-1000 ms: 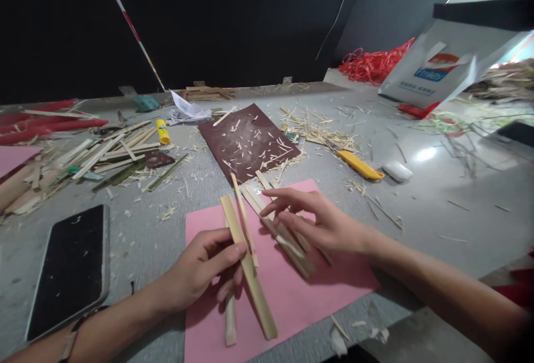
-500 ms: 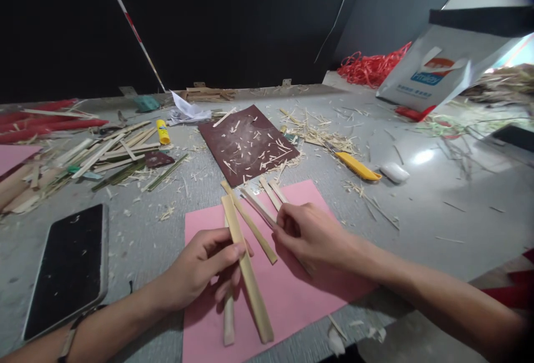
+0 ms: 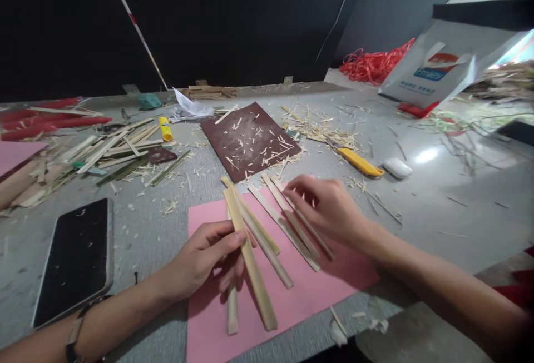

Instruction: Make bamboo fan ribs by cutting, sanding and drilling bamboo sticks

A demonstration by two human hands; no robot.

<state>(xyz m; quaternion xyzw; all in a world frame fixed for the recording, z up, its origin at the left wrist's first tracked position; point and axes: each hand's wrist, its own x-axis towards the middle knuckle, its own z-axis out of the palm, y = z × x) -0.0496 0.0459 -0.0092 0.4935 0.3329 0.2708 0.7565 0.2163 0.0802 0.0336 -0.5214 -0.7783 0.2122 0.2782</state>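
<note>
Your left fingers pinch a pale strip over pink paper at the desk's near edge.
Your right fingers curl at the rightmost strip; whether they pinch is unclear.

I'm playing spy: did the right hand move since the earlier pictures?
Yes, the right hand has moved rightward over the pink paper, towards its far right corner.
</note>
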